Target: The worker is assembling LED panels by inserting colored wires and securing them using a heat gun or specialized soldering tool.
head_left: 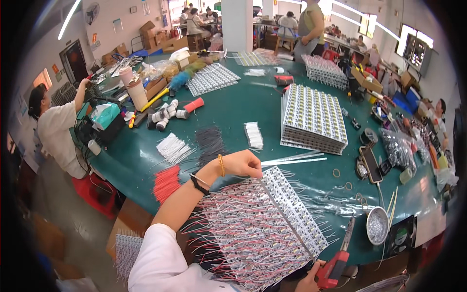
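A panel of small white circuit boards (286, 195) lies in front of me, its near-left part thick with red, white and black wires (243, 221). Across it runs a thin grey strip (288, 220), slanting from upper left to lower right. My left hand (245, 164) is closed in a pinch on the strip's far end. At its near end, my right hand (309, 279) has its fingers closed, partly cut off by the lower edge. Right against that hand is a red tool (332, 270) with a long grey tip; whether the hand touches it is hard to tell.
Bundles of red wires (166, 184), white wires (173, 148) and black wires (210, 142) lie beyond my left arm. A tall stack of board panels (314, 119) stands farther right. A metal bowl (377, 225) sits at right. A co-worker (61, 121) sits at the left edge.
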`<action>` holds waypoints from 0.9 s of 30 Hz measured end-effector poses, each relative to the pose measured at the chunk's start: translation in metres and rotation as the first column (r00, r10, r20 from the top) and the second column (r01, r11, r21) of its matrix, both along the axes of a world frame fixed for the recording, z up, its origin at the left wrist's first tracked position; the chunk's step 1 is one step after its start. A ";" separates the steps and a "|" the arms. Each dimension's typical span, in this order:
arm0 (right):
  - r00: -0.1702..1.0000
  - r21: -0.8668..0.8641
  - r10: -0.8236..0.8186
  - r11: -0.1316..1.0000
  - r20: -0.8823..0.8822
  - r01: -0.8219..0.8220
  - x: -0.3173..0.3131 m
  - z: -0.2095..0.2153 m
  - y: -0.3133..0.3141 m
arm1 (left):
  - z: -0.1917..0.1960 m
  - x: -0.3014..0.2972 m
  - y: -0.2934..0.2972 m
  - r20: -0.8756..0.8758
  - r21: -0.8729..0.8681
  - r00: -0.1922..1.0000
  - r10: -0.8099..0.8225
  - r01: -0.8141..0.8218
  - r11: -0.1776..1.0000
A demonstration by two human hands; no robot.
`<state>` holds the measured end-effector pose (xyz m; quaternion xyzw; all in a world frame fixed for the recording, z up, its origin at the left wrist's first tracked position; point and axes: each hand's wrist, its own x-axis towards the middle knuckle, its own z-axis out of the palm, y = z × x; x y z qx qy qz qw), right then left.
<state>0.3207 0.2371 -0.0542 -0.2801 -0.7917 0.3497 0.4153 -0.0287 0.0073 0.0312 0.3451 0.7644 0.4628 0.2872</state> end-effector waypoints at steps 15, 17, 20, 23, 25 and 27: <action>0.997 -0.025 -0.065 0.998 -0.028 0.065 0.002 0.019 0.011 | -0.032 0.003 0.027 -0.550 0.085 0.575 0.606 -0.683 0.726; 0.997 -0.030 -0.062 0.998 -0.038 0.061 0.003 0.020 0.010 | -0.029 0.004 0.030 -0.672 0.196 0.404 0.621 -0.712 0.674; 0.996 -0.035 -0.070 0.997 -0.046 0.069 0.003 0.023 0.011 | -0.012 0.009 0.030 -0.543 0.308 0.469 0.696 -0.660 0.685; 0.996 -0.044 -0.071 0.997 -0.055 0.068 0.002 0.027 0.012 | -0.005 0.019 0.034 -0.280 0.475 0.609 0.742 -0.584 0.659; 0.995 -0.048 -0.070 0.997 -0.071 0.066 0.001 0.032 0.013 | -0.001 0.033 0.039 -0.166 0.564 0.665 0.728 -0.542 0.623; 0.994 -0.056 -0.068 0.996 -0.085 0.064 0.002 0.036 0.011 | -0.010 0.045 0.042 -0.196 0.557 0.688 0.699 -0.508 0.657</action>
